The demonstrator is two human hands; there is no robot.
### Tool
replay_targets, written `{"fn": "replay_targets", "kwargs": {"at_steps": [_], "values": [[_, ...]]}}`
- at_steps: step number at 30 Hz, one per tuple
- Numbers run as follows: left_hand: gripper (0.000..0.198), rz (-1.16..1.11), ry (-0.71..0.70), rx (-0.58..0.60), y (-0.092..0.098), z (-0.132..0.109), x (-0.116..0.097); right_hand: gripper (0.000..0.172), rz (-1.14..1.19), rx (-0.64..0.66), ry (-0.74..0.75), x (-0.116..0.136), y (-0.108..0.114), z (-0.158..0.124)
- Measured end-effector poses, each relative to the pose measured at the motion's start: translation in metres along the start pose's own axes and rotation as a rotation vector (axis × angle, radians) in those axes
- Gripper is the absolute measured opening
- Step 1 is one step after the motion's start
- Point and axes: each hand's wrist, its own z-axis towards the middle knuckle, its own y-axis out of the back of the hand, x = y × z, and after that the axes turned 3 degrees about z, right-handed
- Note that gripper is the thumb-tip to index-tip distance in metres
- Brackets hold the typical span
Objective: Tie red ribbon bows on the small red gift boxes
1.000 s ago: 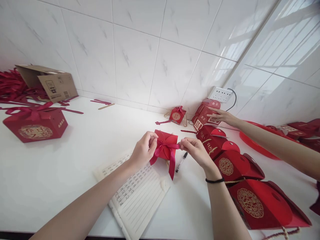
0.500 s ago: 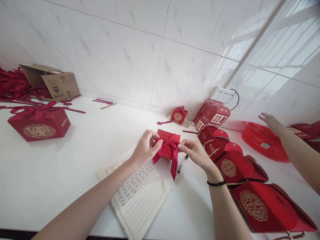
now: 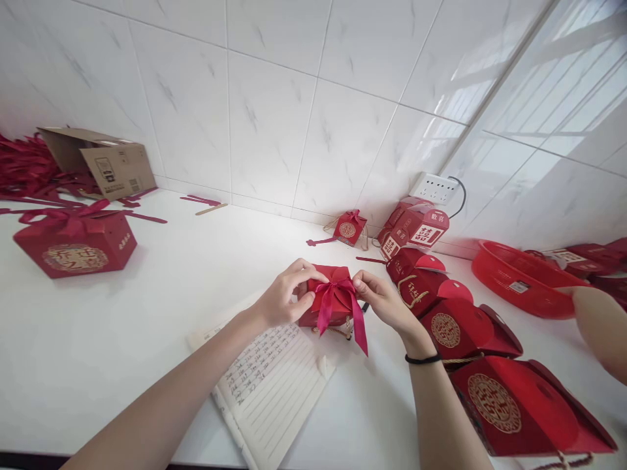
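Red box (image 3: 339, 308): at the far end of the notebook (image 3: 281, 398), a bow (image 3: 337, 285) on top.
Right hand (image 3: 385, 300): thumb and forefinger pinching the bow's right side.
Left hand (image 3: 284, 298): thumb and forefinger at its left side; whether they grip, cannot tell.
Rightward: larger boxes (image 3: 445, 326) lined along the tabletop (image 3: 196, 274).
Beyond: another person's arm (image 3: 601, 326) at a red basin (image 3: 494, 277).

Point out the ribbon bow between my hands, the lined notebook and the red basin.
Ribbon bow (image 3: 337, 286), head view: at its knot.
Lined notebook (image 3: 280, 398), head view: the page's unwritten part.
Red basin (image 3: 499, 273), head view: its outer wall.
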Motion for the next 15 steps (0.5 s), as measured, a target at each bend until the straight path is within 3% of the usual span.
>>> {"fn": "replay_targets", "kwargs": {"at_steps": [6,10,15], "values": [[0.013,0.009,0.042,-0.015,0.0002,0.004,-0.0011,0.046,0.002,-0.006,-0.004,-0.0026,-0.0004,0.0005],[0.015,-0.01,0.1,-0.062,-0.0008,0.0054,-0.0031,0.05,0.011,-0.076,-0.041,-0.004,-0.0022,0.0005],[0.007,-0.063,0.113,-0.002,0.0029,0.0039,-0.004,0.052,-0.072,0.006,-0.059,0.0014,-0.002,-0.0002]]}}
